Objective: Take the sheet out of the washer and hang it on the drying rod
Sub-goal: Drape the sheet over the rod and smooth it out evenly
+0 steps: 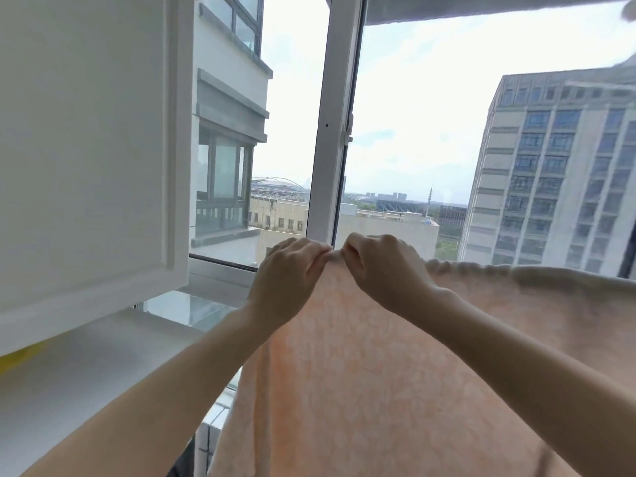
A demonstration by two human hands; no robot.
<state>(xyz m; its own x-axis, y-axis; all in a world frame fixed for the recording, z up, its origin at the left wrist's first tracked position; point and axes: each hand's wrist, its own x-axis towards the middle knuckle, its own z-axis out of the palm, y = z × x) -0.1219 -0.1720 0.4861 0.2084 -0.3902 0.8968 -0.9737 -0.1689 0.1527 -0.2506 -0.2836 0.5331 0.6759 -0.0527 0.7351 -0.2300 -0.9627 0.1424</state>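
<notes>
A pale peach patterned sheet [395, 373] hangs spread in front of me, its top edge running off to the right with a gathered hem. My left hand [285, 280] and my right hand [382, 270] are raised side by side and both pinch the sheet's top edge at one spot near the window frame. Whatever the sheet hangs over is hidden by the cloth. A blurred pale bar [481, 10] crosses the top right of the view; I cannot tell what it is. No washer is in view.
A white cabinet door [89, 149] stands open at the left, above a white shelf [86, 380]. A white window frame [334, 125] rises straight ahead, with glass and high buildings [557, 166] beyond. A yellow object [20, 359] shows under the cabinet.
</notes>
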